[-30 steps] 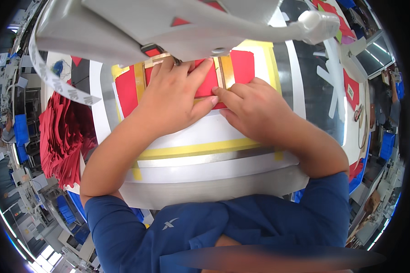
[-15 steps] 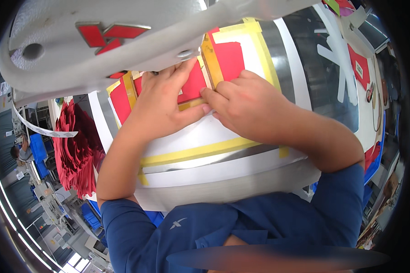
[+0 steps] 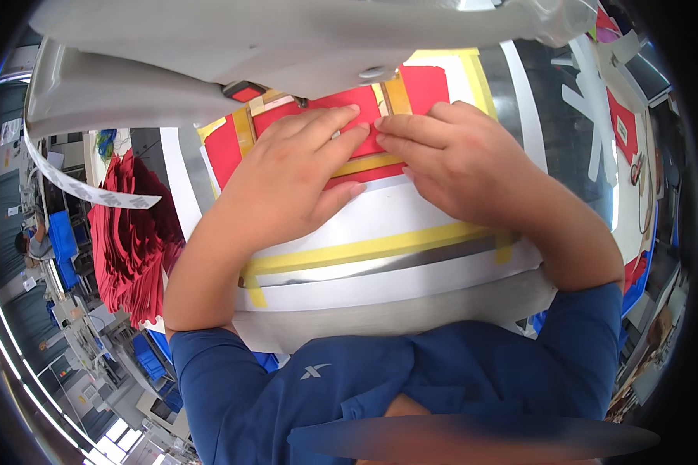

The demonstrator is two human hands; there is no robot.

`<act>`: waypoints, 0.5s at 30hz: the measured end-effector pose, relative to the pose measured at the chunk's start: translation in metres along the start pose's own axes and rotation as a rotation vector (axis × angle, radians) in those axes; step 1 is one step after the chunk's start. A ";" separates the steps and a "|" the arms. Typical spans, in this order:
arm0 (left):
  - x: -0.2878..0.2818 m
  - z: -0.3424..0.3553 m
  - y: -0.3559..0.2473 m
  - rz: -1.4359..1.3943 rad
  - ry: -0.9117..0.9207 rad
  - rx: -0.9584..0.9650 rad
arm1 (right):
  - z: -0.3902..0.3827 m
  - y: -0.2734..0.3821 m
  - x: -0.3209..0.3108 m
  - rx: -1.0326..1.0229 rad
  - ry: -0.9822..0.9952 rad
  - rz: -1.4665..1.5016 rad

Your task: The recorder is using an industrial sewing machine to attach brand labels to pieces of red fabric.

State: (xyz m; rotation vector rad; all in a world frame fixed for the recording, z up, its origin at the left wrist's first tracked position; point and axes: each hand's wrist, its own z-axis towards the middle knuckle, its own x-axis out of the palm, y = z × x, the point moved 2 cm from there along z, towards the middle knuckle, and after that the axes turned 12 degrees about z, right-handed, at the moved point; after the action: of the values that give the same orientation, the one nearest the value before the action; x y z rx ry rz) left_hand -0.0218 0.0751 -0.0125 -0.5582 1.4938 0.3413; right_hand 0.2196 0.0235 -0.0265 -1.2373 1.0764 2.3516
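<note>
Both hands are at a yellow-brown frame (image 3: 370,164) lying over red fabric (image 3: 425,87) on a white, yellow-taped board (image 3: 302,242). My left hand (image 3: 283,167) lies palm down across the frame's lower left, its fingers stretched over the red fabric inside and its thumb set apart. At the inner right side of the frame, the fingertips of my right hand (image 3: 469,155) press on the fabric, close to the left fingers. The right fingers are extended, with nothing visible in them. My left hand partly hides the frame's left and lower bars.
A grey-white machine head (image 3: 209,46) overhangs the frame closely, covering its far side. Red fabric pieces hang in a stack (image 3: 128,240) at the left, near a curled white strip (image 3: 85,186). Scissors (image 3: 637,169) and a red piece (image 3: 622,124) lie at the right.
My right hand has gone from a pinch at the frame's lower right corner to extended fingers on the fabric inside. The left fingers have come out from beneath the machine head; the view has shifted.
</note>
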 end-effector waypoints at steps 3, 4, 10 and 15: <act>-0.002 -0.001 0.000 0.013 0.042 0.004 | 0.000 0.001 0.002 -0.034 0.077 -0.042; -0.001 -0.001 0.000 0.026 0.044 0.003 | 0.000 0.001 0.003 -0.045 0.103 -0.064; 0.002 0.004 0.010 0.039 0.012 0.055 | 0.002 0.004 0.003 -0.067 0.061 -0.095; 0.014 0.007 0.021 0.024 -0.044 0.020 | 0.002 0.001 0.004 -0.084 0.056 -0.062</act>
State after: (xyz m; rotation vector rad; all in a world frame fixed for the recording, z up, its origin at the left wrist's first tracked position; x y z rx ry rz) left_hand -0.0269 0.0946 -0.0299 -0.5142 1.4608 0.3545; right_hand 0.2157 0.0241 -0.0284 -1.3539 0.9499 2.3505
